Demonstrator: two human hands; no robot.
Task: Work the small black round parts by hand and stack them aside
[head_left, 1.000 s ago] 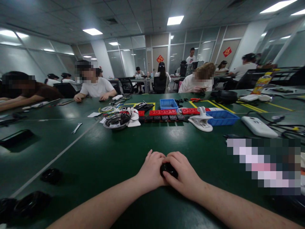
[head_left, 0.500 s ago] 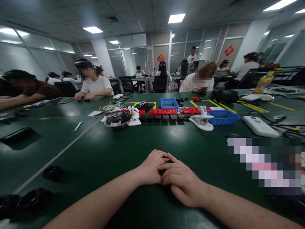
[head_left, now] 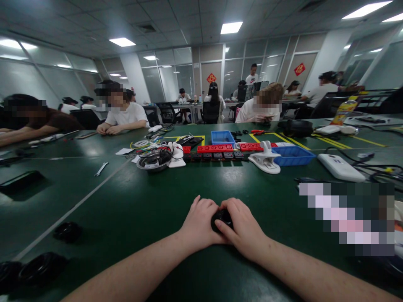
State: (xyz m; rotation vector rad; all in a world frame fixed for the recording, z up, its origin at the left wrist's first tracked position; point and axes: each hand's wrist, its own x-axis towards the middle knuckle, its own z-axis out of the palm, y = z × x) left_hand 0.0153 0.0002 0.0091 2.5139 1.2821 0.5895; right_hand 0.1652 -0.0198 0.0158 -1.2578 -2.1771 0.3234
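A small glossy black round part (head_left: pixel 224 215) with a hollow in its top sits between my two hands, low over the green table (head_left: pixel 151 201). My left hand (head_left: pixel 203 220) is closed against its left side, the fingertips partly hidden behind it. My right hand (head_left: pixel 244 224) wraps round its right side, with the thumb across the front. Similar black round parts lie at the left: one (head_left: pixel 67 232) by the pale seam line, another (head_left: pixel 42 267) nearer the front edge, and one (head_left: pixel 9 274) at the frame's corner.
Across the middle stand a bowl of cables (head_left: pixel 154 160), red sockets (head_left: pixel 215 148), a white clamp (head_left: pixel 266 159) and a blue tray (head_left: pixel 292 155). A wrench (head_left: pixel 101 168) lies left. A white device (head_left: pixel 340 167) and cables are right. People sit opposite.
My right hand's fingers have shifted from over the black part to its right side, and the thumb has come round its front. More of the part's top shows.
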